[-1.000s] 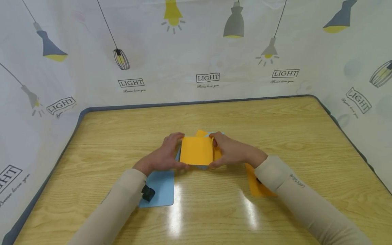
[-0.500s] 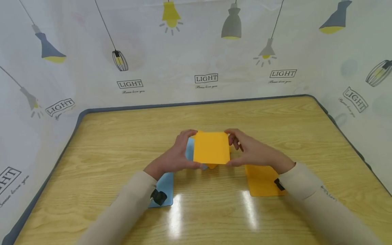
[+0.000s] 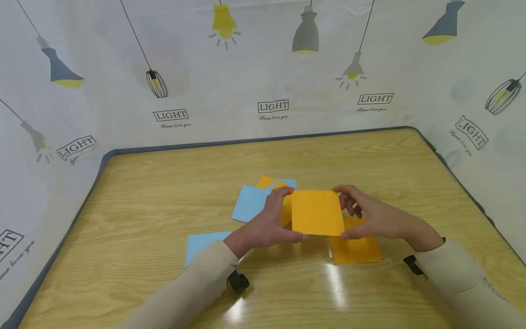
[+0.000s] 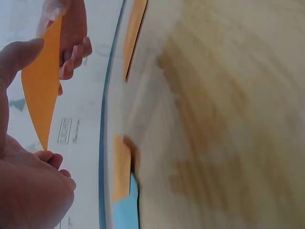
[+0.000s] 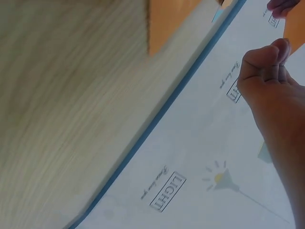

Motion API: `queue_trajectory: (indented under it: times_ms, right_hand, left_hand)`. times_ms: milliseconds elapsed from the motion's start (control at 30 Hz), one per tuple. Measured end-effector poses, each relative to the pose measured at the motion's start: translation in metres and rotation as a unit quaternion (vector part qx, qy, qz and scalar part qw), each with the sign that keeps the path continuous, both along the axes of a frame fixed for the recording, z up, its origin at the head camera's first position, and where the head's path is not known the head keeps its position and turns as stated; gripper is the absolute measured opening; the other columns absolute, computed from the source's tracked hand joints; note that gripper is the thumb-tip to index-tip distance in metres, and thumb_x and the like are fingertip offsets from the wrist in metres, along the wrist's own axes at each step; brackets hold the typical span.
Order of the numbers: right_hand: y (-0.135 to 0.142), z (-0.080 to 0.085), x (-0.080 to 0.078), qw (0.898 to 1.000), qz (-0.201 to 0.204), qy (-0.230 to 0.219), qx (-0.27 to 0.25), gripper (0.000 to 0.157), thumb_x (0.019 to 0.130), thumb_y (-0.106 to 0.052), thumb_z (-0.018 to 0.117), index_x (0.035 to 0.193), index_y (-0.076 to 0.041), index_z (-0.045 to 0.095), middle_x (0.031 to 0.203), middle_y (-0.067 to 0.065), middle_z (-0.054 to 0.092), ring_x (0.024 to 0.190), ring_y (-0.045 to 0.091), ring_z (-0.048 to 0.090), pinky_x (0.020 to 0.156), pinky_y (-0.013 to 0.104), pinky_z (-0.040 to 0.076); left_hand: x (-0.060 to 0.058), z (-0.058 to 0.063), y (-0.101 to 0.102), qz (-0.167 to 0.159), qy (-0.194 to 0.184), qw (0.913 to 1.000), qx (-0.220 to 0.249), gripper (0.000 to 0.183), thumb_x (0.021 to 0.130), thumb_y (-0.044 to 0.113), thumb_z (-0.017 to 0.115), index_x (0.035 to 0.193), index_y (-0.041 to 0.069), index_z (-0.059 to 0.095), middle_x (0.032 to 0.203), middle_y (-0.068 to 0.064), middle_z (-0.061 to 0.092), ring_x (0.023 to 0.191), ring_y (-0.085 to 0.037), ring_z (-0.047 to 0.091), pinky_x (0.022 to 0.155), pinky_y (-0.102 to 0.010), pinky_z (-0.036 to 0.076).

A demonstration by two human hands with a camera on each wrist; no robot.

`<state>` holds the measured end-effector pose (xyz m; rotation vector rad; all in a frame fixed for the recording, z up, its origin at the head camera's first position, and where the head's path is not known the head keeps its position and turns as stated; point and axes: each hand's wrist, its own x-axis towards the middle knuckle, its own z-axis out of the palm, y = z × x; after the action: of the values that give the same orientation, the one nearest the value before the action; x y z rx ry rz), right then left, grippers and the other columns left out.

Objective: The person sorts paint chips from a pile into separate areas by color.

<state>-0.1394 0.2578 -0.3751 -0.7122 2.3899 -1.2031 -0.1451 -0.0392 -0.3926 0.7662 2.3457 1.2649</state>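
Note:
An orange square card (image 3: 317, 212) is held up over the table between both hands. My left hand (image 3: 269, 226) pinches its left side, thumb at the near corner and fingers at the far one. My right hand (image 3: 380, 217) pinches the right side at its two corners in the same way. In the left wrist view the card (image 4: 42, 86) appears nearly edge-on, away from the tabletop. Beneath and just beyond it, a second orange card (image 3: 357, 250) lies on the table, partly covered in the head view by the held card and right hand.
Behind the left hand lies a loose pile with a light blue card (image 3: 249, 203), an orange card (image 3: 265, 181) and another blue one (image 3: 291, 183). A further blue card (image 3: 203, 244) lies near the left forearm. A printed white curtain (image 3: 222, 91) borders the wooden table (image 3: 156, 183).
Both hands have carried the orange card rightward, from over the pile to over the orange card at the right. More of the pile now shows.

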Motion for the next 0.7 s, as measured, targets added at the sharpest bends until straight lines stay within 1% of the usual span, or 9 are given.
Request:
queue_trajectory:
  times_ms: [67, 167, 267, 400, 500, 633, 700]
  right_hand:
    - [0.008, 0.0, 0.005, 1.0, -0.005, -0.005, 0.001, 0.092, 0.077, -0.027, 0.086, 0.145, -0.006, 0.028, 0.108, 0.015, 0.041, 0.09, 0.024, 0.041, 0.073, 0.034, 0.04]
    - [0.02, -0.001, 0.011, 1.0, -0.01, -0.008, 0.008, 0.092, 0.077, -0.028, 0.085, 0.144, -0.004, 0.028, 0.104, 0.015, 0.04, 0.086, 0.023, 0.04, 0.069, 0.032, 0.039]
    - [0.031, -0.003, 0.016, 1.0, -0.011, -0.017, 0.016, 0.092, 0.077, -0.027, 0.085, 0.144, -0.001, 0.028, 0.101, 0.016, 0.04, 0.082, 0.023, 0.04, 0.066, 0.031, 0.038]
    - [0.042, -0.008, 0.022, 0.999, -0.006, -0.038, 0.024, 0.093, 0.077, -0.026, 0.085, 0.144, 0.001, 0.026, 0.098, 0.014, 0.04, 0.085, 0.025, 0.042, 0.068, 0.031, 0.039]
    - [0.048, -0.013, 0.027, 0.999, -0.003, -0.047, 0.027, 0.093, 0.077, -0.026, 0.085, 0.144, 0.001, 0.027, 0.097, 0.012, 0.04, 0.085, 0.024, 0.042, 0.069, 0.03, 0.039]
    - [0.055, -0.022, 0.03, 0.999, 0.012, -0.036, 0.031, 0.091, 0.076, -0.027, 0.085, 0.142, 0.0, 0.029, 0.092, 0.009, 0.042, 0.079, 0.019, 0.042, 0.066, 0.029, 0.036]
    - [0.057, -0.026, 0.031, 0.999, 0.023, -0.027, 0.029, 0.089, 0.077, -0.027, 0.085, 0.141, 0.0, 0.03, 0.091, 0.008, 0.044, 0.077, 0.018, 0.042, 0.065, 0.028, 0.036]
  left_hand:
    - [0.002, -0.002, 0.009, -0.004, -0.002, 1.0, -0.002, 0.103, 0.077, 0.036, 0.083, 0.152, 0.009, 0.016, 0.155, -0.008, 0.014, 0.14, -0.021, 0.015, 0.11, -0.045, 0.026]
    - [0.005, -0.004, 0.023, -0.015, 0.008, 0.9997, -0.015, 0.104, 0.077, 0.038, 0.083, 0.151, 0.007, 0.018, 0.155, -0.009, 0.015, 0.14, -0.022, 0.016, 0.11, -0.041, 0.027]
    - [0.007, -0.008, 0.037, -0.027, 0.022, 0.9986, -0.041, 0.105, 0.077, 0.041, 0.084, 0.151, 0.005, 0.018, 0.155, -0.01, 0.015, 0.141, -0.023, 0.015, 0.111, -0.038, 0.026]
    - [0.012, -0.012, 0.052, -0.037, 0.034, 0.9957, -0.078, 0.107, 0.076, 0.044, 0.083, 0.15, 0.002, 0.018, 0.155, -0.013, 0.015, 0.142, -0.024, 0.014, 0.112, -0.036, 0.024]
    - [0.015, -0.014, 0.06, -0.043, 0.051, 0.9923, -0.105, 0.107, 0.075, 0.047, 0.083, 0.148, 0.001, 0.021, 0.152, -0.015, 0.02, 0.14, -0.025, 0.018, 0.113, -0.035, 0.022]
    - [0.02, -0.018, 0.069, -0.041, 0.072, 0.9858, -0.146, 0.108, 0.071, 0.052, 0.084, 0.146, 0.001, 0.025, 0.149, -0.014, 0.025, 0.138, -0.025, 0.021, 0.113, -0.032, 0.021]
    - [0.022, -0.019, 0.073, -0.04, 0.077, 0.9825, -0.165, 0.11, 0.071, 0.053, 0.084, 0.146, 0.001, 0.025, 0.149, -0.014, 0.025, 0.139, -0.025, 0.02, 0.113, -0.031, 0.019]
